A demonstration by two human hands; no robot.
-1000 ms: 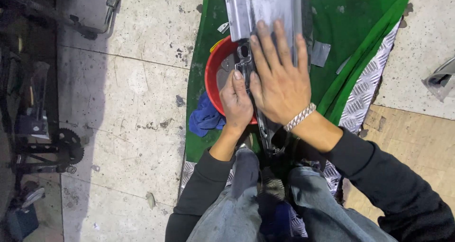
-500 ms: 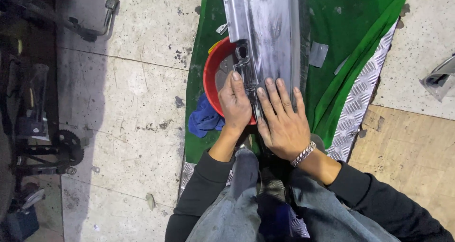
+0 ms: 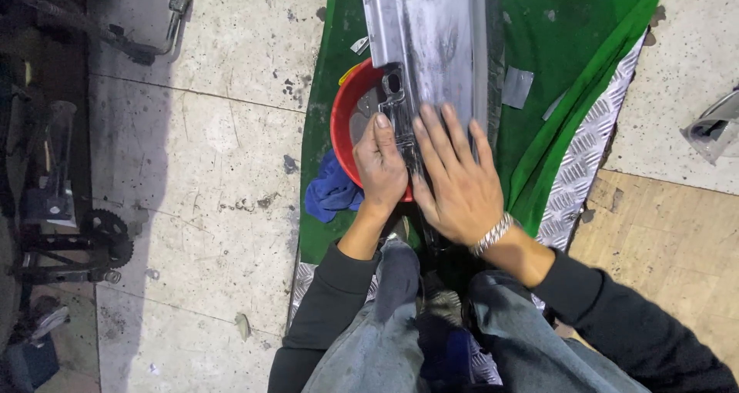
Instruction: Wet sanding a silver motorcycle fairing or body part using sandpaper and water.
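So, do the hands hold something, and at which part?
The left hand grips the grey metal panel at its near left edge; the right hand only presses flat on it.

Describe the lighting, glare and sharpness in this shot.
Head view: even light on the pale floor, deep shadow down the left edge; soft sheen on the metal panel; both hands, left hand and right hand, fairly sharp, slight softness overall.

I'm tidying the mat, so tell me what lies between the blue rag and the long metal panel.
In the head view, the red bowl lies between the blue rag and the metal panel, with the left hand resting over its rim.
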